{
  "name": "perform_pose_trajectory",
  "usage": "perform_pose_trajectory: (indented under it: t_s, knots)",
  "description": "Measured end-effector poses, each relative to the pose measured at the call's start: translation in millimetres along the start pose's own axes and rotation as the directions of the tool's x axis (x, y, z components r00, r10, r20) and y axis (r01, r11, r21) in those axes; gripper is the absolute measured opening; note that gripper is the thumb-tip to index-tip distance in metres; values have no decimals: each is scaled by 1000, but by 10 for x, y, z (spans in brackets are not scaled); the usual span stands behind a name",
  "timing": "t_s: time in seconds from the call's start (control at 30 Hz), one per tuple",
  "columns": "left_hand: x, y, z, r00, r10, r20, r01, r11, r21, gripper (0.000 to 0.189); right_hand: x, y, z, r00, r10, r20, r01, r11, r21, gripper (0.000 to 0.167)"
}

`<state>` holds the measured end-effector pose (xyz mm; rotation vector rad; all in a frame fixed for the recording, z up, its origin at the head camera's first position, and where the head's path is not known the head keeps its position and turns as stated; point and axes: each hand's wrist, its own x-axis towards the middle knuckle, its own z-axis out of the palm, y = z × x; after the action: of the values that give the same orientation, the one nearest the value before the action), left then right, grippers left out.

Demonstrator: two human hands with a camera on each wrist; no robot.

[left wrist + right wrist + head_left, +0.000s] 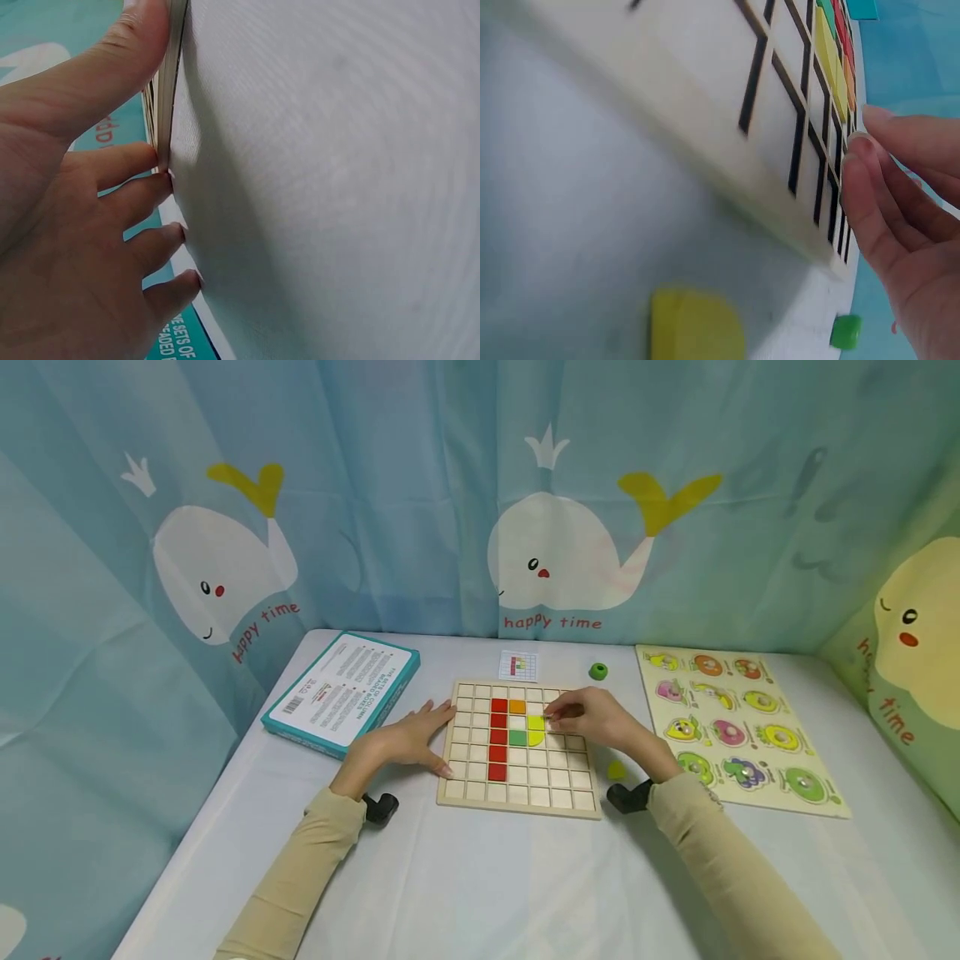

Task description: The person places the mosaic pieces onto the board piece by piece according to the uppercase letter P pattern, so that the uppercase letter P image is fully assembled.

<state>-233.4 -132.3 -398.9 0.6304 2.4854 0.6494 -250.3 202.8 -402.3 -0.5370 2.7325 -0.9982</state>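
Note:
A wooden grid board (457, 789) lies flat on the white table. A column of red tiles (498, 754) runs down its cells, with an orange tile (517, 707) and a green tile (517, 738) to the right. Two yellow tiles (536, 737) sit one above the other, the lower with a rounded corner. My left hand (408, 735) spreads along the board's left edge, fingertips touching it. My right hand (592, 717) is over the board's right side, thumb and fingertips bent beside the upper yellow tile. No piece shows between them in the right wrist view.
Off the board's right edge lies a loose yellow piece (617, 770). Behind are a small pattern card (518, 666) and a green bead (598, 671). A teal-edged box (345, 689) lies left, a fruit puzzle board (738, 727) right. Whale-print curtains (420, 527) surround the table.

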Motion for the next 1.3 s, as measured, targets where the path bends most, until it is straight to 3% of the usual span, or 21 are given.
perform_pose_trajectory:
  t_s: [0.57,0.87,1.13,1.3]
  knots:
    - [-25,4,-8,1000,11,-7,-11,1000,-11,108,-547,155,-220,1000,-9,-25,8,998,-56,13]
    - [12,-13,35,999,31,-10,-31,1000,-2,109,-850,286,-324,1000,6,30,-3,995,-98,16]
    - [10,-12,40,999,37,-7,-37,999,-2,109,-930,369,-346,999,8,37,-6,997,-74,27]
    - [-7,-4,1,999,32,-4,-32,999,2,108,-895,374,-307,999,-13,41,16,998,-69,22]
